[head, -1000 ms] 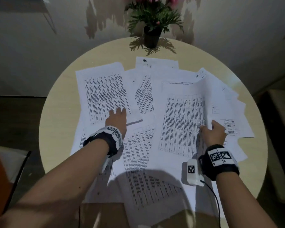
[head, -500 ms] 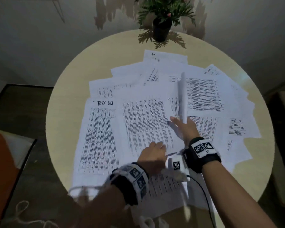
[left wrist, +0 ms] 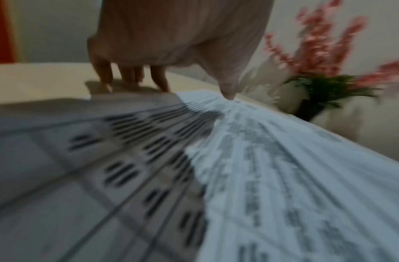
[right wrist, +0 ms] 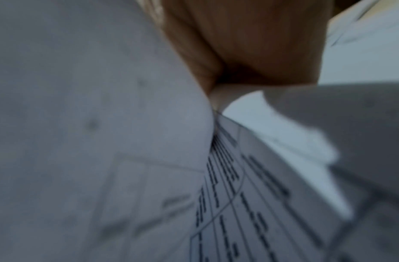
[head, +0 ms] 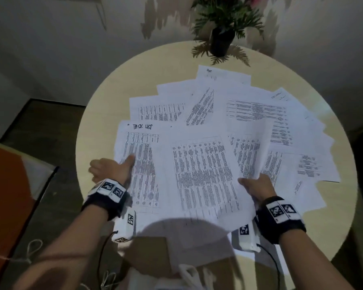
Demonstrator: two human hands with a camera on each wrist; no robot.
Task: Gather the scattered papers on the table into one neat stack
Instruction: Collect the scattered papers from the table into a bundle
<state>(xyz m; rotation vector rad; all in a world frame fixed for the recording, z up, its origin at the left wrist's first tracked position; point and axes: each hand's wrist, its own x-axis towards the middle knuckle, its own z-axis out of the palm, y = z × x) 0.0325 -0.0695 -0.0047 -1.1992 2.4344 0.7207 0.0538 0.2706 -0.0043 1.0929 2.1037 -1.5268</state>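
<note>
Several printed sheets lie fanned and overlapping across the round table (head: 96, 122). My left hand (head: 111, 166) is at the left edge of the sheet headed "TASK LIST" (head: 143, 155). In the left wrist view the left hand (left wrist: 178, 78) has its thumb (left wrist: 226, 88) pressing on that sheet and its fingertips (left wrist: 160, 83) on the table just past the edge. My right hand (head: 256, 185) pinches the near edge of a curled, half-lifted sheet (head: 254, 147), beside the big middle sheet (head: 201, 174). The right wrist view is blurred and shows the right hand (right wrist: 218, 92) pinching paper.
A potted plant with pink flowers (head: 222, 32) stands at the table's far edge, near a wall. An orange and white object (head: 8, 185) lies on the dark floor to the left. Bare tabletop shows along the left and far rims. Camera cables hang from both wrists.
My left hand has moved from the middle sheet to the left edge of the spread. My right hand has drawn back toward me and now pinches the sheet that stood upright.
</note>
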